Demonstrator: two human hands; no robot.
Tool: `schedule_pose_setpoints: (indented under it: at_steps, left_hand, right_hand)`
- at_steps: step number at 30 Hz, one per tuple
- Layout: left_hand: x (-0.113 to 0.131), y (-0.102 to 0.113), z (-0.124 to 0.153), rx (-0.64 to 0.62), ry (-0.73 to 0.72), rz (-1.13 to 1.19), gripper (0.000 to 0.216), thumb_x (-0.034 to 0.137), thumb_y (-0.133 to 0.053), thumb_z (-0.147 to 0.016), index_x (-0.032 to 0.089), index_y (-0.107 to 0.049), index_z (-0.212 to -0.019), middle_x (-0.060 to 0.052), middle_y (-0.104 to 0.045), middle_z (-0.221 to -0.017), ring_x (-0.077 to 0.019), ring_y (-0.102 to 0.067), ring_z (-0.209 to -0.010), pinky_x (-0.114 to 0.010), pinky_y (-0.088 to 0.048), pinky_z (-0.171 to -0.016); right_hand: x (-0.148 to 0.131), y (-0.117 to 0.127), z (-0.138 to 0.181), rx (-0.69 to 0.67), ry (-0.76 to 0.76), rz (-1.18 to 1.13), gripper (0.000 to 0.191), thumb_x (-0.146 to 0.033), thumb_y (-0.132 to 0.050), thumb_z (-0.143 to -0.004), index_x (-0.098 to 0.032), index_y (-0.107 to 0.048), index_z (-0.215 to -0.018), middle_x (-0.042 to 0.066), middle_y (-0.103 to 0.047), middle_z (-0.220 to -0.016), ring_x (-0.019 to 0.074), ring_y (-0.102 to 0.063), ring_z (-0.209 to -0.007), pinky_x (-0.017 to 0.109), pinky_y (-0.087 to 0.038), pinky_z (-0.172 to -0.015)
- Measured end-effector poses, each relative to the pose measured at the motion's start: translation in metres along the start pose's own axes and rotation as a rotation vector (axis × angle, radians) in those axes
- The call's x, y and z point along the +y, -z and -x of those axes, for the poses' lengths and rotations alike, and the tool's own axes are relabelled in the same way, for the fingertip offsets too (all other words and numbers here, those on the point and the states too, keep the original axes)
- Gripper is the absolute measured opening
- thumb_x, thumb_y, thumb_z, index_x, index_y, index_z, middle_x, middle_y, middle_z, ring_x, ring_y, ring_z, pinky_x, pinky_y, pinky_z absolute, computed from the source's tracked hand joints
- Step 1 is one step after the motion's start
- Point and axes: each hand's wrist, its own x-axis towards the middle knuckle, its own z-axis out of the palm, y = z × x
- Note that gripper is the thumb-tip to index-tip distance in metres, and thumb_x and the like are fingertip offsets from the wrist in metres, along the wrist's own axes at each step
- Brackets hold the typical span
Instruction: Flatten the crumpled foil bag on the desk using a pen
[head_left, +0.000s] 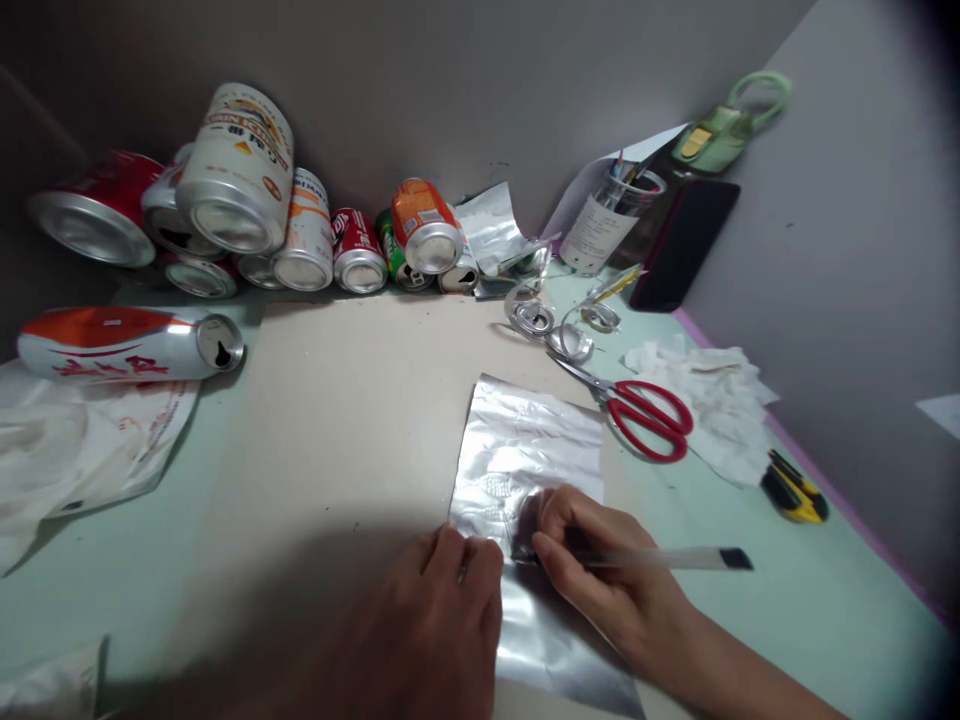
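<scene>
A shiny aluminium sheet, creased and cut flat, lies in front of me on a pale board. Small embossed marks show near its middle. My right hand pinches a pen with a clear barrel and a black end cap; its tip is down at the sheet, mostly hidden by my fingers. My left hand is closed, its curled fingertips pressing on the sheet's left edge. Red-handled scissors lie open-bladed just beyond the sheet's right side.
Several drink cans are stacked along the back wall. Another can lies left on a plastic bag. Cut can ends, a pen cup and a phone stand back right. Crumpled tissue and a utility knife lie right.
</scene>
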Motion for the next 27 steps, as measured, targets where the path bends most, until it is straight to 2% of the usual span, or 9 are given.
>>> schedule_pose_setpoints:
  at_steps: [4,10,14,20,24,27]
  left_hand:
    - [-0.001,0.002,-0.001,-0.090,-0.034,0.017,0.026,0.015,-0.050,-0.101,0.014,-0.066,-0.122,-0.011,-0.070,-0.117,-0.0273,-0.062,-0.100,-0.039,-0.047,-0.083]
    - [-0.004,0.005,-0.001,-0.083,-0.040,0.034,0.026,0.014,-0.051,-0.100,0.016,-0.067,-0.121,-0.010,-0.070,-0.115,-0.0258,-0.060,-0.097,-0.037,-0.044,-0.080]
    - [-0.006,0.007,-0.007,-0.091,-0.055,0.017,0.022,0.017,-0.053,-0.101,0.016,-0.068,-0.117,-0.010,-0.071,-0.111,-0.0246,-0.058,-0.091,-0.035,-0.042,-0.074]
    - [-0.010,0.002,-0.019,0.013,-0.093,-0.068,0.013,0.022,-0.061,-0.098,0.015,-0.068,-0.107,-0.007,-0.070,-0.097,-0.0218,-0.052,-0.073,-0.035,-0.039,-0.066]
    - [-0.014,0.004,-0.029,-0.087,-0.117,-0.012,0.042,0.052,-0.075,-0.094,0.014,-0.068,-0.111,-0.008,-0.069,-0.101,-0.0224,-0.055,-0.081,-0.034,-0.043,-0.068]
    - [-0.016,0.006,-0.037,-0.168,-0.122,0.035,0.060,0.063,-0.082,-0.085,0.013,-0.067,-0.114,-0.008,-0.068,-0.100,-0.0224,-0.057,-0.087,-0.033,-0.047,-0.075]
  right_hand:
    - [-0.003,0.001,-0.004,0.010,-0.013,-0.074,0.032,-0.031,-0.057,-0.103,-0.023,-0.046,-0.074,-0.001,-0.053,-0.070,0.0156,-0.046,-0.064,0.029,-0.036,-0.057]
    - [-0.002,0.006,-0.012,0.083,-0.133,-0.320,0.038,-0.045,-0.067,-0.099,-0.023,-0.051,-0.073,-0.003,-0.050,-0.068,0.0145,-0.041,-0.062,0.028,-0.033,-0.056]
    - [-0.001,0.009,-0.014,0.086,-0.158,-0.363,0.040,-0.047,-0.072,-0.097,-0.022,-0.052,-0.073,-0.003,-0.050,-0.068,0.0143,-0.040,-0.063,0.027,-0.032,-0.056]
    - [0.005,0.013,-0.016,0.126,-0.196,-0.466,0.040,-0.045,-0.079,-0.091,-0.021,-0.053,-0.072,-0.004,-0.048,-0.065,0.0119,-0.035,-0.058,0.025,-0.027,-0.052]
    - [0.009,0.016,-0.018,0.192,-0.207,-0.571,0.040,-0.043,-0.084,-0.087,-0.020,-0.055,-0.072,-0.005,-0.049,-0.065,0.0098,-0.035,-0.054,0.022,-0.027,-0.048]
    - [0.006,0.022,-0.015,0.300,-0.199,-0.591,0.039,-0.045,-0.087,-0.084,-0.020,-0.058,-0.073,-0.004,-0.053,-0.068,0.0093,-0.040,-0.052,0.021,-0.031,-0.046]
